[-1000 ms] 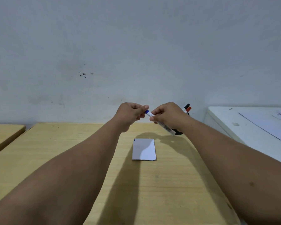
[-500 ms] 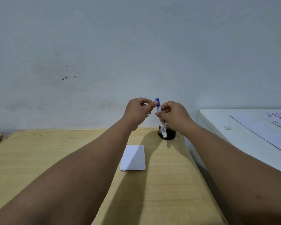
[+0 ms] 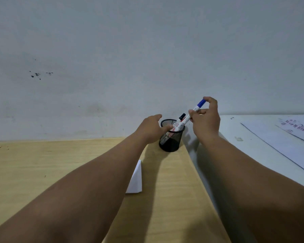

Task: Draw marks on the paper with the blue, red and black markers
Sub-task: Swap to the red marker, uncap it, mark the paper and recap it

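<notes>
My right hand (image 3: 207, 123) grips a blue-capped marker (image 3: 197, 107), tilted, with its lower end inside the black mesh cup (image 3: 170, 141). A black-capped marker (image 3: 182, 116) stands in the cup, and a red-printed marker (image 3: 175, 128) lies against its rim. My left hand (image 3: 149, 130) is at the cup's left rim, thumb and fingers apart, with a fingertip at the red marker. The white paper (image 3: 136, 181) lies on the wooden table (image 3: 42, 163), partly hidden by my left forearm.
The mesh cup stands near the table's far right corner, close to the wall. A white table (image 3: 253, 146) adjoins on the right, with printed sheets (image 3: 288, 137) on it. A narrow gap separates the two tables.
Both hands held the blue marker together before. Now my right hand alone holds it, tip down in the cup. My left hand has let go and moved to the cup's rim.
</notes>
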